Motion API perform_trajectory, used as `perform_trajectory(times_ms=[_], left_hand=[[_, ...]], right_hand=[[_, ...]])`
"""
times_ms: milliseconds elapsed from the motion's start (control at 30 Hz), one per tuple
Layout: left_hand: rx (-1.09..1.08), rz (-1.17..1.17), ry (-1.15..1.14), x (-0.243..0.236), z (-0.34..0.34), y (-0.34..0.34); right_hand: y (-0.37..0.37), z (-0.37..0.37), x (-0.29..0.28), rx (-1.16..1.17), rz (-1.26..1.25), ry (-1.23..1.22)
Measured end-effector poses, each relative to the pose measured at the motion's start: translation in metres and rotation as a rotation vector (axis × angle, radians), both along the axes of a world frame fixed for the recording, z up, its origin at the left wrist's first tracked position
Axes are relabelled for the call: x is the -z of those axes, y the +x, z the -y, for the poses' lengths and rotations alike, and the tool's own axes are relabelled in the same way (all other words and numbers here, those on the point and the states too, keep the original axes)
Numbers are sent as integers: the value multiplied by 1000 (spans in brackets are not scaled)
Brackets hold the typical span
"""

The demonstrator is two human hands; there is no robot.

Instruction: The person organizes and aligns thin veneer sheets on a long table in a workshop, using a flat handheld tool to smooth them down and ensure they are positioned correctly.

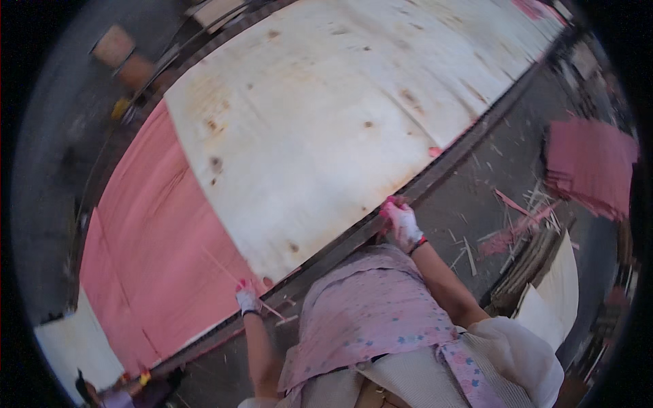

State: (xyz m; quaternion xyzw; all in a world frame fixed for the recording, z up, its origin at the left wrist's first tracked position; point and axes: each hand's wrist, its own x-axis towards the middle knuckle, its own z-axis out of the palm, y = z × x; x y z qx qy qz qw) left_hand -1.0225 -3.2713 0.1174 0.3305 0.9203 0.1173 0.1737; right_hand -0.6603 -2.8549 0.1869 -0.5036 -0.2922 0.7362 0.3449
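My left hand (247, 298), in a white glove with pink-stained fingertips, is closed around a thin strip of wood (273, 312) at the table's near edge. One end of the strip reaches over a pink veneer sheet (163, 251). Further right, my right hand (403, 224) wears a similar stained glove. Its fingers are curled together beside the table's dark edge, and what they hold, if anything, is hidden. A large pale veneer sheet (299, 136) with brown knots lies between and beyond my hands, meeting the pink sheet along a straight line.
The table's dark metal edge (449, 163) runs diagonally before me. Pink sheets (590, 163) are stacked at the right. Wood scraps (520, 217) litter the floor near a pile of pale veneer (554, 292). Another person (126, 391) is at the lower left.
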Motion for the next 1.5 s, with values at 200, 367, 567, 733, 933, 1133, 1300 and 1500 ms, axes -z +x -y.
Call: perform_trajectory(times_ms=[200,367,567,733,933,1133,1300,1500], left_hand=[[-221,1186,654,-118,-72,30],[-119,1339,306,-223,-151,83],[16,1407,124,-254,-177,100],[69,1303,110,-232,-164,101],[199,538,127,-214,-168,109],[256,438,165,-227,-177,118],[-72,1148,628,-209,-176,110],[-100,1105,452,-186,-166,84]], right_hand=[[-26,7,-44,-201,98,131],[-63,6,-93,-567,-45,332],[-105,10,-155,-658,-336,387],[-110,4,-178,-774,-246,382],[-113,18,-176,-747,-3,533],[-122,47,-164,-828,-228,403],[-131,67,-164,-750,109,598],[-124,81,-172,-771,652,840]])
